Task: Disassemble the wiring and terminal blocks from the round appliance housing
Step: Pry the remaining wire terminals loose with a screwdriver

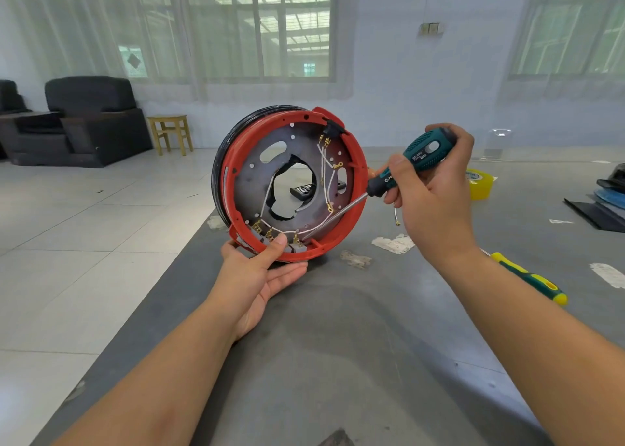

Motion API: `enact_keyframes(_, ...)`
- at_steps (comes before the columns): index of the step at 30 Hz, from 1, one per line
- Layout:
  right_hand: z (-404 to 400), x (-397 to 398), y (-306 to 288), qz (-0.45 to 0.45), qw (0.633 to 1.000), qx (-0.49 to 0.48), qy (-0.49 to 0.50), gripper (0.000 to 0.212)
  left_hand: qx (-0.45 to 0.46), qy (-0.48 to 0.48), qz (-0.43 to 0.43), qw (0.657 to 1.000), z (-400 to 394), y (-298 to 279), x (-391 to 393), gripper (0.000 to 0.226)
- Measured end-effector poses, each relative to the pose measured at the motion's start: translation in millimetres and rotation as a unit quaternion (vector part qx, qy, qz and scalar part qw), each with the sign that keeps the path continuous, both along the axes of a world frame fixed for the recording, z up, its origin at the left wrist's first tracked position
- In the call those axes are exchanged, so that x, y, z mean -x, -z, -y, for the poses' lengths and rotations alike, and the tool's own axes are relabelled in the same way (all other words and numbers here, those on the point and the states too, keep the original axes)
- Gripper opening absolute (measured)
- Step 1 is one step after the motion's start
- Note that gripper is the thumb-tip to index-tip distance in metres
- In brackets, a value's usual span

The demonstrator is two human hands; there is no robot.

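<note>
The left hand cradles the round red housing from below, thumb on its lower rim; the right hand grips a green screwdriver, its tip among the wires by that thumb.

— What lies on the grey tabletop?
— Yellow tape roll and dark stacked items toward the right edge; green-yellow screwdriver nearer; white scraps mid-surface.
— Off it?
— Black armchair, wooden stool, curtained windows.
</note>
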State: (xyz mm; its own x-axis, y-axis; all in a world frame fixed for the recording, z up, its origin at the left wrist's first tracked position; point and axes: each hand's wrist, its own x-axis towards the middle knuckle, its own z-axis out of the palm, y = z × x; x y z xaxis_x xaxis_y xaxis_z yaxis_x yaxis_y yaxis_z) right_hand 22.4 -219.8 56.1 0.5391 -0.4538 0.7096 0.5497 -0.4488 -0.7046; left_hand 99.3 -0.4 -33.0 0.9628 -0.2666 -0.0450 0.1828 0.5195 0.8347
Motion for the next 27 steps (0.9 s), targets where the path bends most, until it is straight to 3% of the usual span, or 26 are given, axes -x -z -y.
enact_keyframes(14,-1,-2,2,-0.01,1.0,-0.018,-0.012,0.041,-0.001,0.003,-0.007,1.0,0,2,-3,0.06)
enact_keyframes(27,0,14,-1,-0.025,0.998,0.03,-0.043,0.041,-0.006,-0.007,-0.003,1.0,0,3,-7,0.065)
